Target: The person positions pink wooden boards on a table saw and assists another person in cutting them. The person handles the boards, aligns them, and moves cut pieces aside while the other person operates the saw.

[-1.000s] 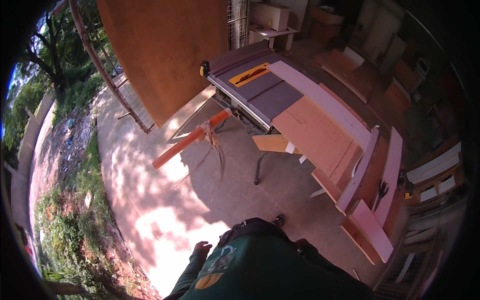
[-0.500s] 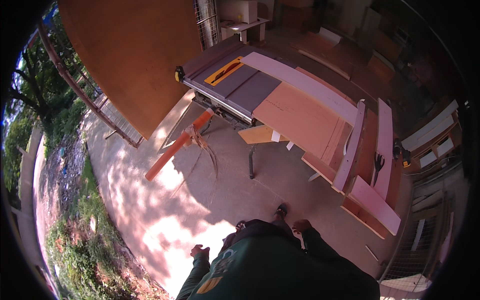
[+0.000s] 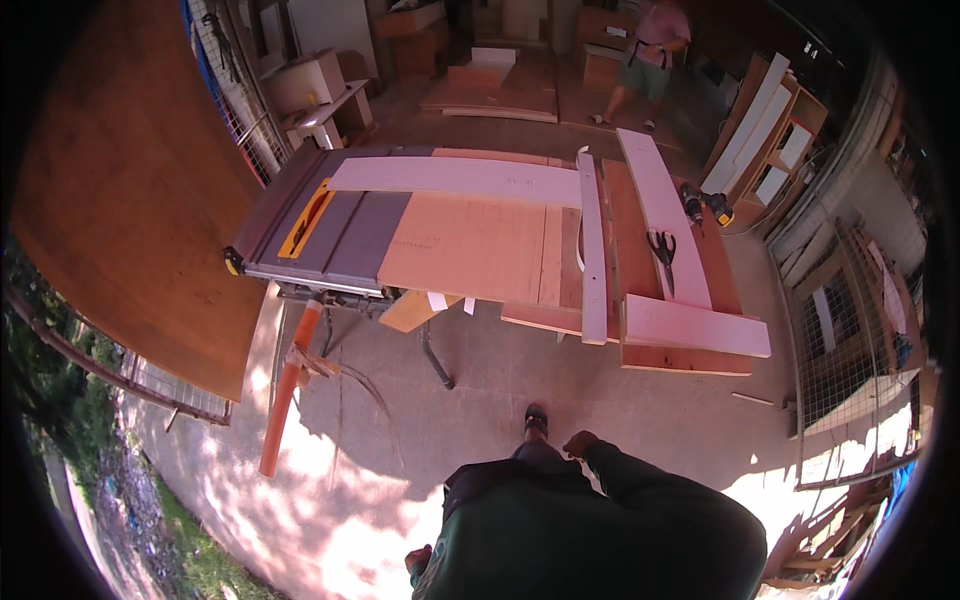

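I stand on a concrete floor, a step back from a grey table saw [image 3: 345,235] with a yellow insert [image 3: 307,215]. A tan plywood sheet [image 3: 470,245] lies on the saw top, with a long white board [image 3: 455,180] behind it. My right hand [image 3: 580,442] hangs at my side, fingers curled, holding nothing. My left hand [image 3: 420,558] is low at my other side, partly hidden by my green shirt. Both hands are well clear of the saw.
More white boards [image 3: 695,325] lie across a wooden bench, with scissors [image 3: 662,250] and a drill [image 3: 705,205] on it. An orange pole [image 3: 285,390] leans under the saw. A large plywood sheet [image 3: 120,200] stands at left, a wire fence [image 3: 840,340] at right, and a person [image 3: 650,50] at the back.
My view has swung round so the saw and boards now lie square in front of me. My arms stay down at my sides.
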Motion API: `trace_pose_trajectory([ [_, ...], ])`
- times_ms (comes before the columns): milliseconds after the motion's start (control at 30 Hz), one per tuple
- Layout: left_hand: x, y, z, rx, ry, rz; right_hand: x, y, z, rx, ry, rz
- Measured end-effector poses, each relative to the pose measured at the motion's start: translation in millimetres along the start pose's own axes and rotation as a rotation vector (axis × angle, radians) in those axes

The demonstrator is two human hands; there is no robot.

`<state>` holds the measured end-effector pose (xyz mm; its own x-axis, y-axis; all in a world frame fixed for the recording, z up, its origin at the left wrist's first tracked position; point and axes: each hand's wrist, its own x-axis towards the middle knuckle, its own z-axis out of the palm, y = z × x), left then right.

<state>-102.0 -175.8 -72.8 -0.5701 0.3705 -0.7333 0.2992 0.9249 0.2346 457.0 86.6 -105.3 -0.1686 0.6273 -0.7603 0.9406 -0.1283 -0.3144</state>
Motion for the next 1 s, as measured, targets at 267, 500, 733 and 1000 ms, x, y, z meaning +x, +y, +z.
trace_pose_trajectory([
  [267, -1, 10, -25, -0.268, -0.105, 0.245, 7, -19, 8, -0.18, -0.003, -0.081],
  [500, -22, 15, -36, -0.259, 0.006, 0.289, 24, -22, 11, -0.208, -0.062, -0.057],
  [733, -49, -2, -33, 0.034, -0.064, 0.021, 27, -36, 4, -0.162, -0.103, -0.07],
  [1000, -64, -7, -33, -0.058, -0.028, -0.024, 18, -44, -11, -0.135, -0.082, -0.072],
])
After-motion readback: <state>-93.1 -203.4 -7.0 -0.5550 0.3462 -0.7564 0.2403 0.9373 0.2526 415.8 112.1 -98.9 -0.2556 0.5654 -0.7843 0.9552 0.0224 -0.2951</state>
